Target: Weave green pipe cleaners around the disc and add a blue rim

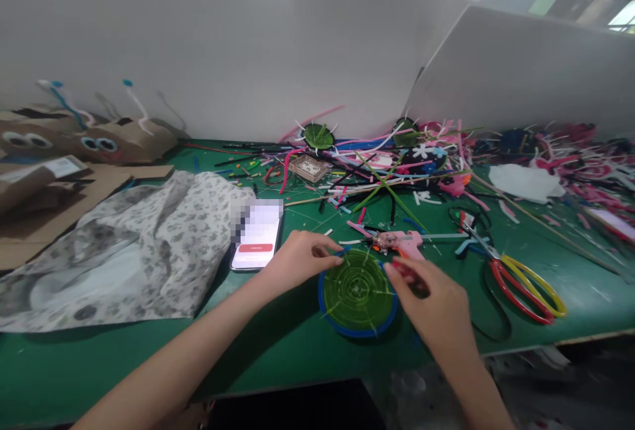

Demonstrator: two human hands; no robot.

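Note:
A round, shallow green coiled disc with a blue rim (pixel 356 292) is held just above the green table top, with pale strands crossing its rings. My left hand (pixel 305 259) pinches the blue edge at the disc's upper left, thumb and forefinger together. At the upper right, my right hand (pixel 429 294) has its fingertips closed on the same rim; some of its fingers are hidden. Just behind the disc lies a pink glue gun (pixel 399 243) with a stick sticking out of its back. Red-and-yellow-handled scissors (pixel 528 284) rest to the right of my right hand.
A phone (pixel 255 238) and a patterned cloth (pixel 149 251) lie on the left, beside brown cardboard figures with eyes (pixel 119 142). Pipe cleaner scraps (pixel 357 212) and a small green piece (pixel 318 137) are strewn along the back, before a white partition (pixel 223 46).

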